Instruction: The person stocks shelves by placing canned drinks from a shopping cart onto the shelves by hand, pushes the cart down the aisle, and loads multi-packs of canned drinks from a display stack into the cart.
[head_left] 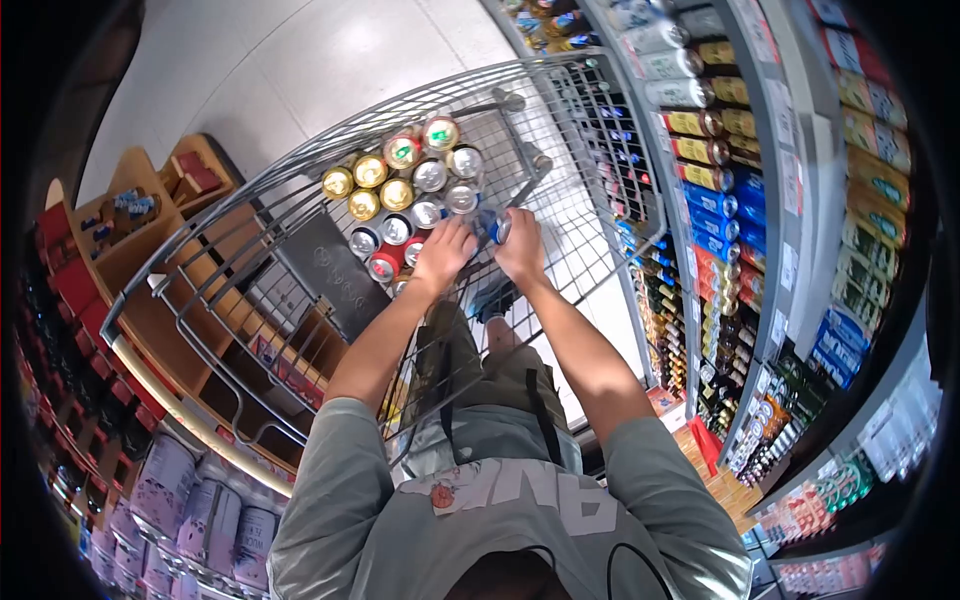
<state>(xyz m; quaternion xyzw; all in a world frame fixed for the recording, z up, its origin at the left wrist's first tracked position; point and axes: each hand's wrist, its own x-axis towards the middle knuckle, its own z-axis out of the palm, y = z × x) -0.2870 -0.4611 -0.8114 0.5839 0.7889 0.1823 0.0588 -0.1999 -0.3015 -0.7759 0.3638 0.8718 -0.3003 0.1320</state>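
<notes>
My right hand [520, 247] is closed around a blue-and-silver can [490, 228] inside the wire shopping cart [330, 130]. Just left of it, my left hand [446, 256] curls its fingers down among the cans; what its fingertips hold is hidden. Several drink cans stand upright in rows with their lids up. Gold-topped cans [369, 171] are at the far left of the group, and silver-topped cans [430, 176] fill the middle. Beside my left hand is a red can [384, 266]. Two cans with green-marked lids [440, 133] stand at the far end.
Shelves of bottles and cans [700, 150] rise close along the cart's right side. On the left are a wooden display stand [130, 230] and pink-purple cans [205, 515]. A dark panel [325, 270] sits at the cart's left. Pale floor [330, 50] lies beyond the cart.
</notes>
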